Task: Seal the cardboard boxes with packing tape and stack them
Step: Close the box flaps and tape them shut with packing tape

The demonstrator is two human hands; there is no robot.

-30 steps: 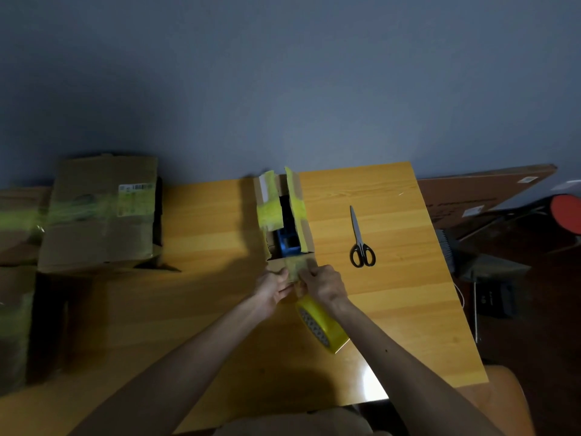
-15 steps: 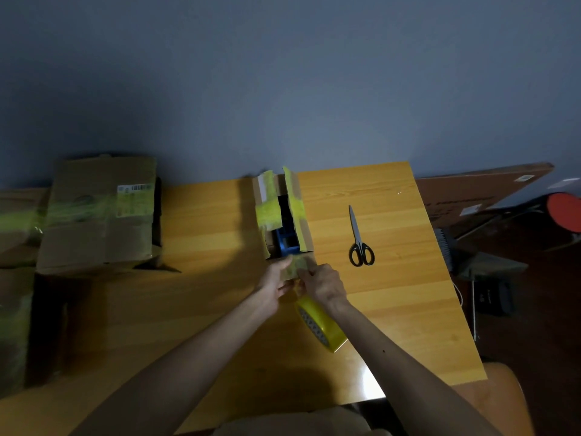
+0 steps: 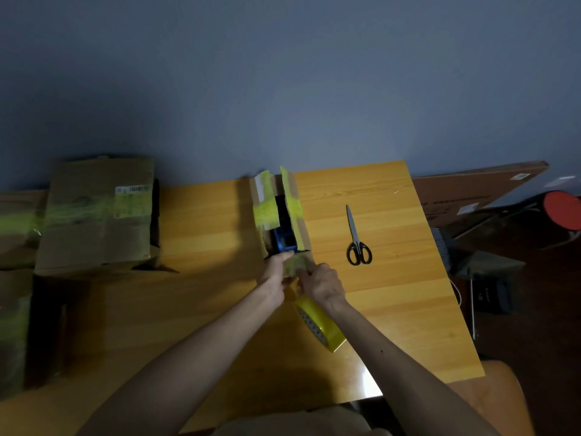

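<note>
Small box (image 3: 302, 228): set upright near the middle of the desk (image 3: 386, 297), towards its far edge; the two long top flaps are raised and are crossed by bands of yellow tape.
Blue object (image 3: 284, 240): seen inside the small box, between the raised flaps; what it is cannot be told.
Near flap (image 3: 297, 262): a pale, tape-covered end flap at the side of the small box closest to the person.
Left hand (image 3: 275, 273): the grip is released; the fingers are laid straight along the left edge of the near flap, with the fingertips reaching the box opening.
Right hand (image 3: 323, 283): the grip is closed on the near flap, whose lower right edge is pinched by curled fingers.
Tape roll (image 3: 320, 327): yellow, seen on its edge just beneath the right wrist, on the near side of the small box.
Scissors (image 3: 356, 240): black-handled, closed, laid flat on the desk well to the right of the small box, blades pointing away.
Large box (image 3: 94, 221): placed at the left end of the desk, closed, banded with yellow-green tape and marked with a printed label.
Further boxes (image 3: 15, 221): partly seen at the far left edge, also taped.
</note>
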